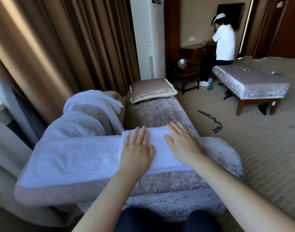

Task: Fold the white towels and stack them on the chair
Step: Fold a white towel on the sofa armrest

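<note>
Where left grip (137,149) and right grip (183,144) press, the towel (76,156) lies beneath.

I get a single wide-angle view, worn on the head, facing forward and down. It sits close over the near arm of the pale grey velvet armchair (223,154). Its upper part reaches across the room to the silver velvet wooden-legged bench (253,82).

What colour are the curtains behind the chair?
The curtains are brown; see the head view.
</note>
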Demonstrator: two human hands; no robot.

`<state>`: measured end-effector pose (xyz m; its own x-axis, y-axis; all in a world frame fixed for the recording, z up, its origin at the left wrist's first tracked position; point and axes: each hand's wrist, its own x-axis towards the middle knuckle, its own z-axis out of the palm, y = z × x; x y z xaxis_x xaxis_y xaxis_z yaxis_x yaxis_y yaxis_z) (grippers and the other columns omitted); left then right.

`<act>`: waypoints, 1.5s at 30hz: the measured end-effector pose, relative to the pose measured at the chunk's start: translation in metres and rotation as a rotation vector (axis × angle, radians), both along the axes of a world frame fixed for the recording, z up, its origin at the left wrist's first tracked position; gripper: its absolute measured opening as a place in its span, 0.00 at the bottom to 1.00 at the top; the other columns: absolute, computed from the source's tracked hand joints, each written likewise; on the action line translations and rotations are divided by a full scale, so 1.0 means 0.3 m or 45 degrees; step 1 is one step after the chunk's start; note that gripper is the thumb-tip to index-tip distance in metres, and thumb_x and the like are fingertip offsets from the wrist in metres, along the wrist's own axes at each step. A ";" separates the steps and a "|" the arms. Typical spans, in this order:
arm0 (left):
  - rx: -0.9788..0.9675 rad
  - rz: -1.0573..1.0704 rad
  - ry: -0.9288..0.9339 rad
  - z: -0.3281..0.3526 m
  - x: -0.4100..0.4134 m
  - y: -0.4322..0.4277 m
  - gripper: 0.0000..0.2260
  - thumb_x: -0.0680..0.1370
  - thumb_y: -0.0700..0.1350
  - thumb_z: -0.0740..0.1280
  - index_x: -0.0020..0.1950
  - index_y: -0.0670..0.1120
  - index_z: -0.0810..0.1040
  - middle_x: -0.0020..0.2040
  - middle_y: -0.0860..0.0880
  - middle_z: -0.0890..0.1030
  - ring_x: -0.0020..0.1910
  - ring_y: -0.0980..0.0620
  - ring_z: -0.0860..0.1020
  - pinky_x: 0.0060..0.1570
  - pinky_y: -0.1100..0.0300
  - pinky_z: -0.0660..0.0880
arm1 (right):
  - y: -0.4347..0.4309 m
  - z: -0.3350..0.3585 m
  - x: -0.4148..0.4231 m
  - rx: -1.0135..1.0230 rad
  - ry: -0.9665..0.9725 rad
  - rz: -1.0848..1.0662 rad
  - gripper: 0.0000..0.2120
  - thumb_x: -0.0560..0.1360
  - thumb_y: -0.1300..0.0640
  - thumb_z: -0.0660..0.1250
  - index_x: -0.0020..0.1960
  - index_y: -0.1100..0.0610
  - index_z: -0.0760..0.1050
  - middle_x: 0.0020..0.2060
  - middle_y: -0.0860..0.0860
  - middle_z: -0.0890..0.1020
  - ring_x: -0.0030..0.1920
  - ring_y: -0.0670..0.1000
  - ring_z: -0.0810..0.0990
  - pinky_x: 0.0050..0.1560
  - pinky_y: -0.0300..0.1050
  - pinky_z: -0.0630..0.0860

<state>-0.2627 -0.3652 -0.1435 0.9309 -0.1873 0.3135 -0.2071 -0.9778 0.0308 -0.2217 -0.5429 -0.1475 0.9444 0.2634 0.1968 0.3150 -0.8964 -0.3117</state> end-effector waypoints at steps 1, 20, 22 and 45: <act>-0.004 0.035 0.039 -0.029 0.001 0.015 0.35 0.76 0.58 0.39 0.78 0.43 0.60 0.78 0.47 0.59 0.77 0.47 0.57 0.75 0.52 0.47 | -0.001 -0.010 0.007 0.000 0.058 -0.013 0.28 0.83 0.42 0.43 0.79 0.54 0.50 0.79 0.47 0.51 0.78 0.47 0.45 0.77 0.49 0.46; 0.048 0.121 -0.109 -0.017 -0.067 0.353 0.24 0.79 0.52 0.52 0.62 0.40 0.79 0.62 0.42 0.80 0.62 0.41 0.78 0.64 0.40 0.70 | 0.198 0.036 -0.076 -0.124 -0.173 0.199 0.38 0.75 0.37 0.33 0.77 0.52 0.57 0.78 0.47 0.56 0.78 0.48 0.48 0.75 0.53 0.41; 0.078 0.272 -0.100 -0.002 -0.124 0.498 0.23 0.77 0.51 0.53 0.58 0.40 0.81 0.58 0.42 0.82 0.56 0.39 0.80 0.58 0.41 0.74 | 0.320 0.028 -0.082 -0.052 -0.221 0.312 0.41 0.72 0.37 0.33 0.75 0.55 0.64 0.76 0.50 0.63 0.77 0.51 0.54 0.75 0.55 0.47; -0.696 0.909 -0.037 0.122 -0.266 0.892 0.08 0.75 0.47 0.68 0.44 0.43 0.75 0.38 0.48 0.78 0.37 0.51 0.75 0.32 0.62 0.68 | 0.727 -0.019 -0.058 -0.064 -0.335 0.602 0.29 0.78 0.44 0.46 0.68 0.59 0.71 0.68 0.55 0.74 0.68 0.55 0.72 0.66 0.51 0.70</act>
<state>-0.3424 -0.0977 -0.1070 0.7589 0.6149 0.2146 0.4363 -0.7246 0.5335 -0.2392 -0.3248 -0.1532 0.6414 0.6626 0.3867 0.7489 -0.6501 -0.1283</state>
